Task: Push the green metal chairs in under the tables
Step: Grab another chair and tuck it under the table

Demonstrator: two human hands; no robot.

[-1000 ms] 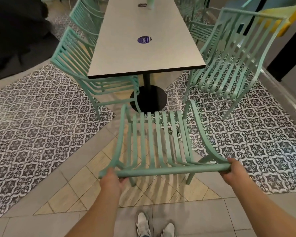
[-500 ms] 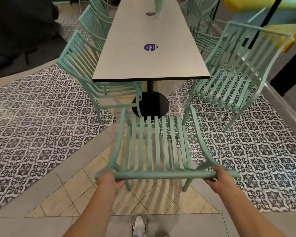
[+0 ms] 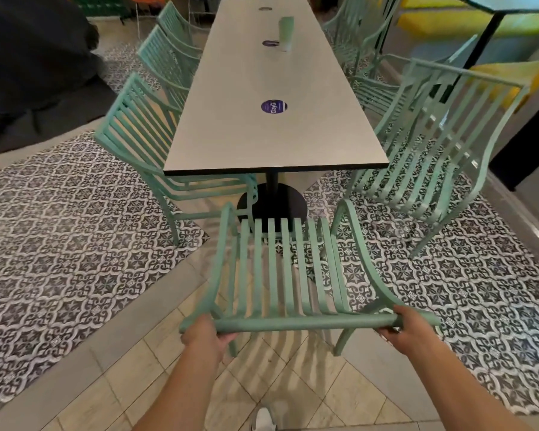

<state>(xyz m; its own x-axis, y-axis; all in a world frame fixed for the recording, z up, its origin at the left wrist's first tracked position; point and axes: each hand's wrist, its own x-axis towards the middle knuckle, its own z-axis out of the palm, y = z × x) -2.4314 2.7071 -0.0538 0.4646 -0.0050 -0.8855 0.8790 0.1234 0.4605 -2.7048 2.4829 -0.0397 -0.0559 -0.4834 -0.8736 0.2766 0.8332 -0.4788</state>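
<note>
Hands — left hand (image 3: pixel 206 335) and right hand (image 3: pixel 409 331) — grip the chair (image 3: pixel 280 275) top rail at both ends, aiming it squarely at the table (image 3: pixel 274 126).

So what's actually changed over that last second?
The chair held by its top rail has been pushed forward, its front now near the table base, and the person has stepped after it. Both hands, left and right, keep the same grip. The side chairs and the cup have not moved.
</note>
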